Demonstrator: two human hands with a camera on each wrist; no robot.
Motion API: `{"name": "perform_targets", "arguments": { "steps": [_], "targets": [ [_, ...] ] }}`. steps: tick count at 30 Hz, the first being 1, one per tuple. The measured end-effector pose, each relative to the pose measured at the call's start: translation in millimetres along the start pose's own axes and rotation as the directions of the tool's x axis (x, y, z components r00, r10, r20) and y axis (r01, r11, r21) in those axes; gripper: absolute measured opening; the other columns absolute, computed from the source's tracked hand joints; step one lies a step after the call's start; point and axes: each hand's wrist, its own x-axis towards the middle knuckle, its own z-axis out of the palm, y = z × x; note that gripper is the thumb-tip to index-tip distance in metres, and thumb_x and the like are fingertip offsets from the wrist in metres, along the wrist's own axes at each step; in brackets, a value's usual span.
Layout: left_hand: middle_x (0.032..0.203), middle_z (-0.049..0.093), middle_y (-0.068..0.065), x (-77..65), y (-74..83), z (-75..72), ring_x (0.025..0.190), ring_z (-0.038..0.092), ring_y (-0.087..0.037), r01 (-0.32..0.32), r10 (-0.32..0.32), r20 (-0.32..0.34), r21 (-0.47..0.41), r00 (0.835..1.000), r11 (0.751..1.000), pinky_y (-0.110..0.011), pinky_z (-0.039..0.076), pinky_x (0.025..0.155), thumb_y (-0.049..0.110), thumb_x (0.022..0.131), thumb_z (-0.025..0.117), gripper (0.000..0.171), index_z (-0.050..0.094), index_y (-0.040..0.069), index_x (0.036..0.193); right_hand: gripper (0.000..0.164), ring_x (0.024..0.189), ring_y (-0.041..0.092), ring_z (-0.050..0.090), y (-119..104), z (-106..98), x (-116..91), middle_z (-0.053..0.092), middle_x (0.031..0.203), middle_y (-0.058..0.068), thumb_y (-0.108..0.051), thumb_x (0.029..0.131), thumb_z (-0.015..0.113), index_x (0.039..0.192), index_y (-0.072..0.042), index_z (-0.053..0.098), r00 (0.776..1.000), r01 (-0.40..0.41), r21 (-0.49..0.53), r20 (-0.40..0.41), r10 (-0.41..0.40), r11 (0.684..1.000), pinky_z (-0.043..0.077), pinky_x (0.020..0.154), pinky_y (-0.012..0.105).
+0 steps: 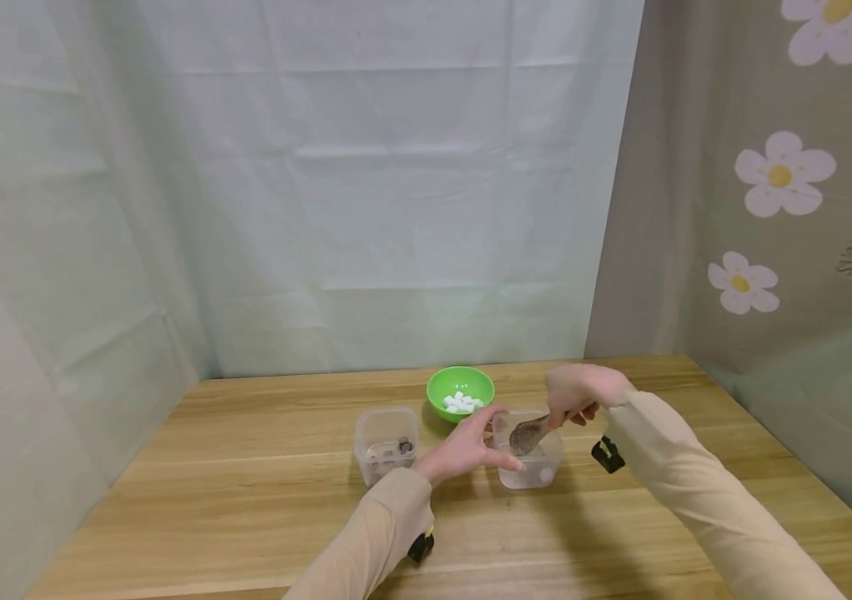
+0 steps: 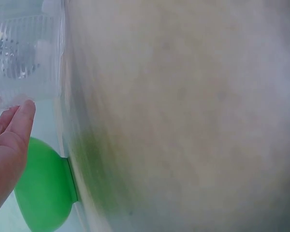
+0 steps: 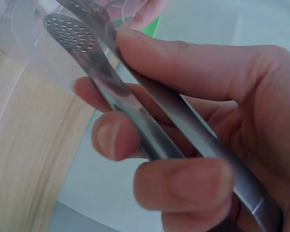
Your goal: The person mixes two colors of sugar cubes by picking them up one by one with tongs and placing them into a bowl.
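My right hand holds metal tongs between thumb and fingers. Their two perforated ends stand a little apart and dip into a clear plastic container. A white piece shows at that container's front right corner. With thumb in front and fingers behind, my left hand grips the container's left side. In the left wrist view its fingertips lie at the container wall. Just behind that hand stands a green bowl with several white cubes in it.
Left of my left hand stands another clear container with a few dark pieces inside. Everything rests on a wooden table, with pale curtains behind and at the sides. Both wrists wear small black devices.
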Motion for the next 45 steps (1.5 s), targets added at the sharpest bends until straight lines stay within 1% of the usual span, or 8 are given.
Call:
{"name": "perform_targets", "arguments": {
  "steps": [3, 6, 10, 20, 24, 30, 38, 45],
  "targets": [
    [0.103, 0.032, 0.004, 2.3, -6.9, 1.8, 0.089, 0.034, -0.018, -0.005, 0.005, -0.006, 0.006, 1.0, 1.0, -0.027, 0.033, 0.065, 0.045, 0.048, 0.059, 0.077, 0.022, 0.024, 0.112, 0.028, 0.028, 0.009, 0.026, 6.2, 4.0, 3.5, 0.04, 0.036, 0.003, -0.028, 0.058, 0.057, 0.04, -0.011, 0.043, 0.998, 0.024, -0.002, -0.05, -0.024, 1.0, 0.021, 0.026, 0.019],
    [0.102, 0.032, 0.006, 4.7, -14.1, 3.9, 0.086, 0.034, -0.009, -0.015, 0.016, -0.015, 0.025, 1.0, 1.0, -0.027, 0.033, 0.064, 0.046, 0.047, 0.059, 0.079, 0.022, 0.023, 0.112, 0.025, 0.027, 0.009, 0.025, 11.2, 7.0, 4.1, 0.04, 0.036, 0.003, -0.024, 0.058, 0.055, 0.04, -0.01, 0.045, 0.995, 0.032, 0.011, -0.093, -0.031, 0.999, 0.02, 0.025, 0.019],
    [0.101, 0.032, 0.008, 6.3, -17.0, 4.8, 0.084, 0.034, -0.005, 0.002, 0.0, -0.019, 0.061, 1.0, 0.998, -0.024, 0.034, 0.063, 0.049, 0.046, 0.057, 0.081, 0.02, 0.023, 0.113, 0.02, 0.026, 0.009, 0.027, 16.0, 9.9, 2.0, 0.041, 0.035, 0.003, -0.019, 0.058, 0.053, 0.041, -0.01, 0.048, 0.988, 0.056, -0.002, -0.142, -0.056, 0.998, 0.022, 0.024, 0.019],
    [0.1, 0.034, 0.005, 3.4, -8.8, 3.3, 0.086, 0.035, -0.017, -0.008, 0.009, -0.027, 0.043, 1.0, 0.999, -0.027, 0.033, 0.066, 0.048, 0.047, 0.058, 0.078, 0.023, 0.023, 0.112, 0.018, 0.025, 0.007, 0.027, 27.8, 16.7, -6.1, 0.04, 0.035, -0.001, -0.028, 0.063, 0.053, 0.047, -0.019, 0.054, 0.974, 0.134, -0.009, -0.181, -0.134, 0.991, 0.025, 0.025, 0.02],
    [0.1, 0.035, 0.003, 2.0, -5.6, 2.7, 0.087, 0.035, -0.016, -0.011, 0.012, -0.032, 0.02, 0.999, 1.0, -0.031, 0.032, 0.068, 0.046, 0.047, 0.059, 0.077, 0.024, 0.022, 0.112, 0.015, 0.025, 0.007, 0.027, 31.1, 17.3, -12.9, 0.04, 0.035, -0.001, -0.033, 0.063, 0.053, 0.052, -0.022, 0.055, 0.968, 0.157, 0.006, -0.199, -0.153, 0.988, 0.027, 0.026, 0.021],
    [0.102, 0.033, 0.002, -0.7, -1.5, 0.5, 0.087, 0.034, -0.014, -0.012, 0.012, -0.027, 0.01, 1.0, 1.0, -0.029, 0.032, 0.068, 0.045, 0.047, 0.059, 0.078, 0.023, 0.021, 0.112, 0.014, 0.024, 0.007, 0.025, 36.8, 14.1, -25.6, 0.039, 0.035, -0.001, -0.036, 0.062, 0.052, 0.063, -0.023, 0.057, 0.963, 0.156, 0.071, -0.232, -0.136, 0.985, 0.028, 0.027, 0.022],
    [0.106, 0.031, 0.001, -1.4, 0.6, 0.3, 0.09, 0.033, -0.014, -0.005, 0.006, -0.027, 0.034, 1.0, 0.999, -0.027, 0.031, 0.069, 0.045, 0.048, 0.059, 0.079, 0.023, 0.019, 0.113, 0.02, 0.023, 0.007, 0.022, 39.5, 2.4, -34.4, 0.039, 0.033, 0.001, -0.038, 0.059, 0.053, 0.072, -0.023, 0.058, 0.957, 0.132, 0.102, -0.273, -0.1, 0.986, 0.025, 0.025, 0.02],
    [0.104, 0.032, 0.001, -1.3, 1.7, 0.7, 0.089, 0.033, -0.014, 0.008, -0.008, -0.016, 0.028, 1.0, 1.0, -0.026, 0.031, 0.068, 0.045, 0.048, 0.059, 0.079, 0.024, 0.016, 0.113, 0.021, 0.023, 0.008, 0.023, 39.8, -9.7, -27.8, 0.04, 0.034, 0.004, -0.038, 0.06, 0.053, 0.054, -0.018, 0.058, 0.948, 0.121, 0.089, -0.304, -0.088, 0.989, 0.026, 0.026, 0.021]
  ]
}}
